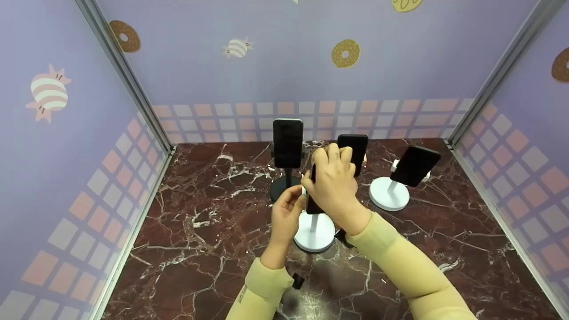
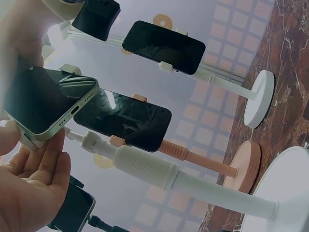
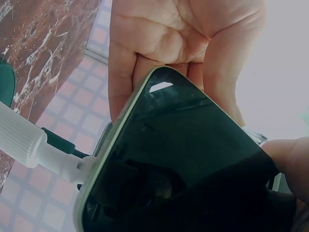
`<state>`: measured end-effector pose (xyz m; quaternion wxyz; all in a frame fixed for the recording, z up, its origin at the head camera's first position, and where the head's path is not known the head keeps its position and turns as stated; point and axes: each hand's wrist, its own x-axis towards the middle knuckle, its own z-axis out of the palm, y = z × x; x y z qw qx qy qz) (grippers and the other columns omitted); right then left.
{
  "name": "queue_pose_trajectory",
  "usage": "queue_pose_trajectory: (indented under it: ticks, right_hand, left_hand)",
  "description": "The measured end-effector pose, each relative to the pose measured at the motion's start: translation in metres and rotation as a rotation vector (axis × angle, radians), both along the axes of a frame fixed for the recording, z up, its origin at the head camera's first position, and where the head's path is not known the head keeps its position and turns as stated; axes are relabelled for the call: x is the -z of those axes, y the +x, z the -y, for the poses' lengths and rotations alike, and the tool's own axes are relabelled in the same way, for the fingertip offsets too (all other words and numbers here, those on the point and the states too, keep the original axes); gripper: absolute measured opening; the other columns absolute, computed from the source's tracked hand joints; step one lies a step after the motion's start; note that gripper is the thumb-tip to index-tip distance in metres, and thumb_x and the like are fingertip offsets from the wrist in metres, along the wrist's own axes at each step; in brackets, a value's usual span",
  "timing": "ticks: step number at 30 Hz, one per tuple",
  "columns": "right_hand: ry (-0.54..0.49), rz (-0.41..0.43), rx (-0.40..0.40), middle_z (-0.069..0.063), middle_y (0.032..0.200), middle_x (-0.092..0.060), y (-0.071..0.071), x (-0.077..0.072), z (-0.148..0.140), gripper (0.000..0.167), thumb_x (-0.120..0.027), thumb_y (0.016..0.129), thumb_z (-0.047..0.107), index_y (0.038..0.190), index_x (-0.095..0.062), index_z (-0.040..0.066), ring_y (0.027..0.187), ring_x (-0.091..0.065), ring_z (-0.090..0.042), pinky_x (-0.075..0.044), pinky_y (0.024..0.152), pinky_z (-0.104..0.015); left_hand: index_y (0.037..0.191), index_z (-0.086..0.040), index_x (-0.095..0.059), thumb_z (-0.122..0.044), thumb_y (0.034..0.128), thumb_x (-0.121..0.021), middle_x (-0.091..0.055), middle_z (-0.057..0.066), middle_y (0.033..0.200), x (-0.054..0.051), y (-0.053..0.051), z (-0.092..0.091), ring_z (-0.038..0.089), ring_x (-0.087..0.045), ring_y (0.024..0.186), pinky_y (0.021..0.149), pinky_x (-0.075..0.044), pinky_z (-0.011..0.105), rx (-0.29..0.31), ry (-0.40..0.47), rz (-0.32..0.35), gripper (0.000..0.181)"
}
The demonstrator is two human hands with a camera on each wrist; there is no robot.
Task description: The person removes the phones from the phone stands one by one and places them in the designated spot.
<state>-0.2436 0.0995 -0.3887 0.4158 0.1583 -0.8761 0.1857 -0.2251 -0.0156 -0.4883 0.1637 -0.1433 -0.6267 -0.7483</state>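
A dark-screened phone (image 2: 48,99) is in the clamp of the nearest white phone stand (image 1: 313,235). My right hand (image 1: 333,182) grips this phone from its upper right, fingers bent over it. The right thumb (image 3: 292,166) lies at the phone's edge in the right wrist view. With thumb and fingers, my left hand (image 1: 286,215) pinches the clamp's white side arm (image 2: 30,141) at the phone's left edge. From the head, the right hand hides most of the screen. The phone leans on the stand in the left wrist view.
Behind stand a black stand with a phone (image 1: 288,144), a pink stand (image 2: 244,166) with a phone (image 1: 355,151), and at right another white stand (image 1: 389,194) with a tilted phone (image 1: 415,166). Patterned panels enclose the dark red marbled tabletop (image 1: 200,249).
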Motion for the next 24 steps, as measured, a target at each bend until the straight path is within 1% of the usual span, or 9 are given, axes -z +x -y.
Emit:
queue_pose_trajectory:
  ticks: [4,11,19,24]
  right_hand:
    - [-0.008,0.009,-0.009,-0.016,0.098,-0.049,0.0002,-0.0001,-0.0006,0.035,-0.078,0.072,0.008,0.092,-0.05,0.006,0.091,-0.039,-0.036,-0.041,0.054,-0.045]
    - [-0.021,0.056,-0.037,-0.015,0.098,-0.049,0.0007,-0.0018,-0.0017,0.036,-0.079,0.073,0.008,0.094,-0.05,0.005,0.094,-0.04,-0.037,-0.041,0.056,-0.046]
    - [-0.025,0.033,-0.086,-0.015,0.097,-0.049,-0.0003,-0.001,-0.0051,0.035,-0.078,0.074,0.006,0.095,-0.05,0.006,0.095,-0.04,-0.037,-0.035,0.055,-0.042]
    - [-0.027,0.033,-0.107,-0.015,0.097,-0.049,-0.0004,-0.0012,-0.0065,0.034,-0.076,0.073,0.007,0.095,-0.05,0.006,0.096,-0.04,-0.038,-0.035,0.056,-0.041]
  left_hand:
    - [0.119,0.02,-0.059,0.007,0.0989,-0.058,-0.063,0.024,0.105,0.0002,-0.0004,-0.0004,0.002,-0.055,0.077,0.071,-0.048,0.016,-0.003,0.001,-0.001,0.023]
    - [0.12,0.019,-0.06,0.007,0.0987,-0.059,-0.064,0.024,0.107,-0.0006,0.0001,0.0004,0.002,-0.058,0.08,0.072,-0.049,0.015,-0.007,0.004,0.025,0.024]
    - [0.12,0.019,-0.059,0.005,0.099,-0.06,-0.065,0.017,0.107,-0.002,0.0009,0.0011,0.003,-0.058,0.08,0.072,-0.05,0.015,0.007,0.017,0.037,0.025]
    - [0.121,0.019,-0.059,0.006,0.0989,-0.06,-0.065,0.012,0.106,-0.0014,0.0003,0.0013,0.003,-0.058,0.081,0.074,-0.05,0.015,0.011,0.022,0.039,0.025]
